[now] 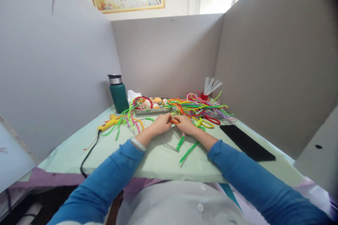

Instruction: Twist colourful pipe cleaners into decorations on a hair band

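Observation:
My left hand point(162, 123) and my right hand point(184, 124) meet over the middle of the table, fingers closed. Between their fingertips is an orange pipe cleaner point(174, 121), pinched from both sides. Just below the hands lie a short green coiled pipe cleaner point(180, 143) and a straight green pipe cleaner point(188, 152). A thin grey wire point(169, 145) runs beside them. Beyond my right hand spreads a heap of coloured pipe cleaners point(195, 106). Yellow-handled scissors point(207, 123) lie partly among them.
A metal tray point(153, 111) of small decorations stands behind the hands. On the left are a green bottle point(119, 96), a yellow glue gun point(108, 123) with a black cord, and more pipe cleaners. A black phone-like slab point(246, 142) and a red cup point(204, 97) of white sticks are right.

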`<state>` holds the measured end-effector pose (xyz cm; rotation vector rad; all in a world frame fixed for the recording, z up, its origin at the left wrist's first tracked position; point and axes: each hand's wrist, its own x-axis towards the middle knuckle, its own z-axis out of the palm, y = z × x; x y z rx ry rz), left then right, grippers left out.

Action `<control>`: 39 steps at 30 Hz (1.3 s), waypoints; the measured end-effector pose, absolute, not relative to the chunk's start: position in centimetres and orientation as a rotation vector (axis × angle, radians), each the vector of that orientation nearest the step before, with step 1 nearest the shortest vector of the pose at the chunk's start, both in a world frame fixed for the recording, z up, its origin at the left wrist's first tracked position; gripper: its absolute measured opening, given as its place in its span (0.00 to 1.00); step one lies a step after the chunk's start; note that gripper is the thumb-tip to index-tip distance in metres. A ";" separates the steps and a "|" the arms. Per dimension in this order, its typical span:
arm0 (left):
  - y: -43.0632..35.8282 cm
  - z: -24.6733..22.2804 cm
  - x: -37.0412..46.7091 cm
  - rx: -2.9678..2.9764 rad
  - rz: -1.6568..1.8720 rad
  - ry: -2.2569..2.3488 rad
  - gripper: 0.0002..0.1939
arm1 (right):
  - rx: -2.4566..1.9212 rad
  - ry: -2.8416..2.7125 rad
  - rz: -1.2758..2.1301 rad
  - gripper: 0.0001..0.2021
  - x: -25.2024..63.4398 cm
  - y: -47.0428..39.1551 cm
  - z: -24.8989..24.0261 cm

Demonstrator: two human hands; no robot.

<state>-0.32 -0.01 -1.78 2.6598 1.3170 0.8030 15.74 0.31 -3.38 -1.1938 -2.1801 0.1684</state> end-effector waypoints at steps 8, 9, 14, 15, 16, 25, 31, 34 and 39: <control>-0.2 -1.6 -0.3 2.670 0.773 1.319 0.10 | -1.206 -2.198 0.173 0.12 15.8 0.4 -3.5; -0.2 -1.6 -0.3 2.672 0.771 1.317 0.10 | -1.206 -2.198 0.178 0.12 15.8 0.4 -3.4; -0.1 -1.7 -0.4 2.679 0.775 1.302 0.09 | -1.201 -2.200 0.180 0.11 15.8 0.2 -3.2; -0.1 -1.7 -0.4 2.678 0.779 1.297 0.09 | -1.197 -2.202 0.176 0.11 15.8 0.2 -3.2; -0.1 -1.7 -0.4 2.676 0.783 1.292 0.09 | -1.196 -2.203 0.172 0.11 15.8 0.2 -3.3; -0.2 -1.6 -0.3 2.660 0.766 1.319 0.10 | -1.217 -2.206 0.165 0.12 15.8 0.7 -3.6; 0.0 -1.8 -0.4 2.620 0.806 1.231 0.08 | -1.195 -2.207 0.177 0.11 15.9 0.7 -3.6; 0.1 -1.9 -0.5 2.609 0.813 1.215 0.08 | -1.179 -2.208 0.175 0.11 15.9 0.7 -3.6; 0.2 -1.9 -0.5 2.604 0.793 1.225 0.08 | -1.164 -2.196 0.174 0.12 15.8 0.6 -3.6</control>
